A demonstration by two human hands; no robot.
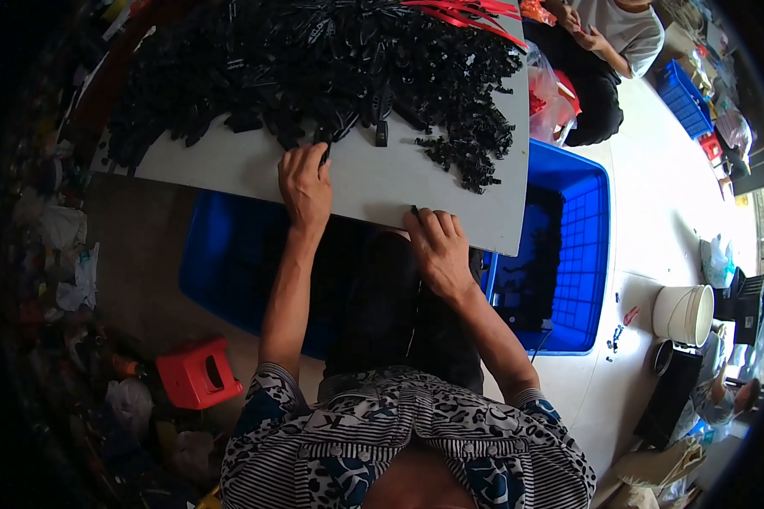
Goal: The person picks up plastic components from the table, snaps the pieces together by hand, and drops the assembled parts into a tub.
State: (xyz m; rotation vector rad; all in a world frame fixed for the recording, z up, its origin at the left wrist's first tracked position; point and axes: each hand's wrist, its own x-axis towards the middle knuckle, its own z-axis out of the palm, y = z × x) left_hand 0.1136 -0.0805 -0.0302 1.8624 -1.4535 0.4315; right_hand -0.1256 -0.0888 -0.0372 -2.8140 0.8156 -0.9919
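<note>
My left hand (306,191) is at the near edge of a big heap of black plastic parts (255,72). Its fingers are closed on a black plastic part (324,153), mostly hidden by the hand. At the front edge of the white table (382,188), my right hand (441,254) is curled with the fingers together. A small black piece (414,210) shows at its fingertips; its exact kind is too small to make out. One black part (382,133) lies apart from the heap, between the hands and farther back. Small black clips (471,153) are heaped toward the table's right side.
Red strips (475,19) lie at the back of the table. Blue crates (584,254) stand under and beside it, holding dark parts. A red stool (197,373) is at the left, a white bucket (683,314) at the right. Another person (628,38) sits at the back right.
</note>
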